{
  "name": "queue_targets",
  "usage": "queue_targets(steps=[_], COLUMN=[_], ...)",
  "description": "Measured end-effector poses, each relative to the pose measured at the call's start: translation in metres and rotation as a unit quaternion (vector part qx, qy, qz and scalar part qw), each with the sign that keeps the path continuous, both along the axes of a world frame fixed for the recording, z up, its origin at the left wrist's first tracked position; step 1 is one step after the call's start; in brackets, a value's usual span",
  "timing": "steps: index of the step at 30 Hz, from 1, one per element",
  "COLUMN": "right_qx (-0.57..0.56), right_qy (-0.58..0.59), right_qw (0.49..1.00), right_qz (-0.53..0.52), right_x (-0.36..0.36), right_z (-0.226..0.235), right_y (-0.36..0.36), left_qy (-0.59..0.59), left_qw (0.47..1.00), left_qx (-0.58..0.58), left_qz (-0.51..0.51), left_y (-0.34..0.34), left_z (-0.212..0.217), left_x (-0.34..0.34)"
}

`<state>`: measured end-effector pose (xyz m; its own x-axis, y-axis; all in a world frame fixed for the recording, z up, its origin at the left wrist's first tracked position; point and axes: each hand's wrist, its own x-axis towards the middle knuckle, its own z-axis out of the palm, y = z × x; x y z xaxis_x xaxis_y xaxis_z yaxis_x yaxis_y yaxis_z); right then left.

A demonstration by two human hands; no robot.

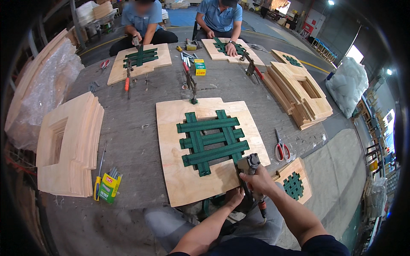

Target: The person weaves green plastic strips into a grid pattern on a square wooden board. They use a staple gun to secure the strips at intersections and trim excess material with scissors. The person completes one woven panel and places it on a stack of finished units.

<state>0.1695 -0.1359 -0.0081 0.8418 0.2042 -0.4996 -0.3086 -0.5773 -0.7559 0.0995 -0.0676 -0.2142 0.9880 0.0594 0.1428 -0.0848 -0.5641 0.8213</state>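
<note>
A pale plywood board (pixel 171 170) lies in front of me with green webbing straps (pixel 213 125) woven across its cut-out. My right hand (pixel 259 180) is wrapped round the handle of a pneumatic staple gun (pixel 250 162). Its nose rests at the board's front right edge, over the end of one lengthwise strap. Just below that edge my left hand (pixel 234 197) is closed, pulling down what looks like the loose end of this strap; the fingertips are partly hidden. At the board's far edge stands a clamp (pixel 193 96) with a red handle.
Stacked boards stand left (pixel 64 149) and right (pixel 294 98). Scissors (pixel 281 149), a yellow-handled screwdriver (pixel 97 187) and staple boxes (pixel 107 187) lie around. A finished-looking webbed board (pixel 294 183) leans low right. Two people (pixel 143 25) work across the table on similar boards.
</note>
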Motion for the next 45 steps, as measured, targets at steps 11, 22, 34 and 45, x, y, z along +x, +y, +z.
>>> queue_targets(steps=[11, 22, 34, 45], right_qx=[0.023, 0.095, 0.065, 0.016], right_qy=[-0.034, -0.026, -0.012, -0.013], right_qw=[0.987, 0.990, 0.998, 0.999], right_qz=[-0.157, -0.097, -0.023, -0.025], right_x=[0.007, 0.004, 0.018, 0.017], right_z=[0.009, 0.014, 0.003, 0.000], right_y=[-0.045, -0.059, -0.044, -0.026], left_qy=[0.233, 0.210, 0.279, 0.295], left_qw=[0.883, 0.975, 0.777, 0.772], left_qx=[-0.404, -0.062, -0.564, -0.563], left_qz=[0.048, -0.037, 0.014, 0.021], left_y=[-0.008, 0.107, 0.104, 0.113], left_z=[0.064, 0.175, 0.141, 0.143], left_x=[-0.016, 0.067, 0.143, 0.143])
